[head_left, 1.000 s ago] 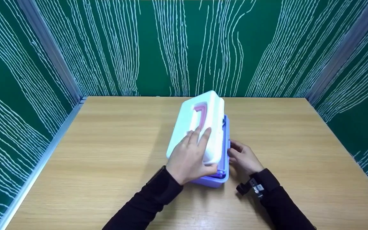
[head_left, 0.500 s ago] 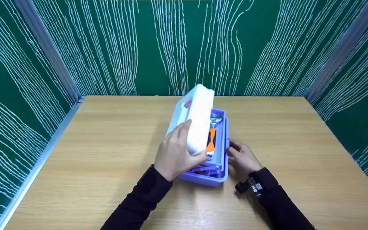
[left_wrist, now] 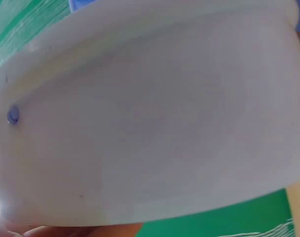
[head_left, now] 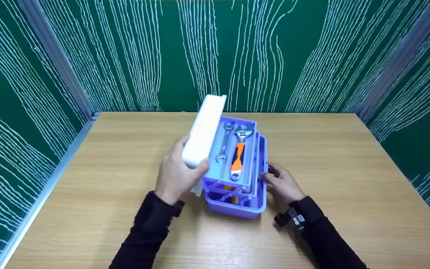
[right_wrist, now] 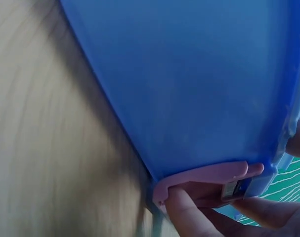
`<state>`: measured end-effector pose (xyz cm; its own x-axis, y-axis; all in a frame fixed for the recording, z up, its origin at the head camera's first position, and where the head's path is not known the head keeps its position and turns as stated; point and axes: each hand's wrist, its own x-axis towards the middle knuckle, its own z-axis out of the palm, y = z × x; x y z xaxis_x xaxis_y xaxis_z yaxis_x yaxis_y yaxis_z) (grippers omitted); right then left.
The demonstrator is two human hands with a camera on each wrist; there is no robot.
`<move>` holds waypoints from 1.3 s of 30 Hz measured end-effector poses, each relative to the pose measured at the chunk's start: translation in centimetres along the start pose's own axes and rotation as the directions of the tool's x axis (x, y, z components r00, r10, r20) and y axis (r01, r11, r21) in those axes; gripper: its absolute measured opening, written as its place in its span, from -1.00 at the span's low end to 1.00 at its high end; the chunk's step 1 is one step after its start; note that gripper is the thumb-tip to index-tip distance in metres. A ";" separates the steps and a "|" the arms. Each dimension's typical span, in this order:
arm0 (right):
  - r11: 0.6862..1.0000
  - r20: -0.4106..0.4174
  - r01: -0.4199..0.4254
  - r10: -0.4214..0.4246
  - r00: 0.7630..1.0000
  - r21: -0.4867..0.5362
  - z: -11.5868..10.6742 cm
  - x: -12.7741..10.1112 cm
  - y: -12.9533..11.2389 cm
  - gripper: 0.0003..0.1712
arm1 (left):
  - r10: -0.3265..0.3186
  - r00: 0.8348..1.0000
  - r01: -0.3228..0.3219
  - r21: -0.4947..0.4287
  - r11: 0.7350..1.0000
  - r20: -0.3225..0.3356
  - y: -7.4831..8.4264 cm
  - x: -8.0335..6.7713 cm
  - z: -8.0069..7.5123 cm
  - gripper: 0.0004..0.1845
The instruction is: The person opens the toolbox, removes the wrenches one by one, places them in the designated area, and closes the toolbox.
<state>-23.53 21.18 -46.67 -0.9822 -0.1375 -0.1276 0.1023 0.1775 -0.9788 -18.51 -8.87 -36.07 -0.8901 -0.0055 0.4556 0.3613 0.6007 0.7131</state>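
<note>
A purple-blue toolbox stands on the table, its white lid swung up and tilted to the left. My left hand grips the lid's near end, thumb on the inner side. Stepped trays have risen out of the box. On the top tray lie a silver wrench and an adjustable wrench with an orange and black handle. My right hand holds the box's right side, thumb at the rim and fingers at the pink latch. The lid fills the left wrist view.
Something yellow shows below the trays. The wooden table extends to both sides of the box. Green walls with white wavy lines enclose it at the back and sides.
My left hand has swung the lid up and over to the left. The trays have lifted and spread leftward with it, exposing the wrenches. My right hand has stayed at the box's right side.
</note>
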 end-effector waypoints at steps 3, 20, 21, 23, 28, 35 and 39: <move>1.000 0.008 0.008 -0.008 1.000 -0.009 0.1 0.0 0.0 -0.30 | -0.082 0.997 0.082 -0.067 0.994 0.000 -0.8 0.0 -0.7 -0.23; 0.994 -0.004 0.063 -0.064 0.998 -0.088 0.1 0.0 0.2 -0.36 | -0.333 0.940 0.339 -0.285 0.896 0.072 -6.2 -0.6 -3.9 -0.48; 0.994 -0.007 0.064 -0.065 0.998 -0.089 0.1 0.0 0.3 -0.36 | -0.344 0.936 0.350 -0.295 0.889 0.074 -6.5 -0.6 -4.0 -0.49; 0.994 -0.009 0.065 -0.066 0.998 -0.092 0.0 0.0 0.2 -0.36 | -0.369 0.925 0.378 -0.311 0.872 0.090 -7.1 -0.5 -4.2 -0.50; 0.993 -0.002 0.064 -0.064 0.998 -0.100 0.0 0.0 0.1 -0.36 | -0.439 0.889 0.456 -0.336 0.824 0.132 -8.7 -0.3 -4.6 -0.50; 0.992 -0.006 0.064 -0.065 0.998 -0.104 0.1 0.0 0.0 -0.36 | -0.522 0.830 0.553 -0.398 0.732 0.194 -11.1 -0.4 -4.8 -0.47; 0.992 -0.006 0.064 -0.065 0.998 -0.110 0.2 0.0 0.0 -0.34 | -0.538 0.816 0.573 -0.426 0.700 0.213 -12.2 -0.7 -4.6 -0.51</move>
<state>-23.47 20.98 -46.71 -0.9877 -0.1432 -0.0625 0.0211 0.2740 -0.9615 -20.99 -19.93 -42.66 -0.9796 -0.1571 -0.1253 -0.1387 0.0769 0.9873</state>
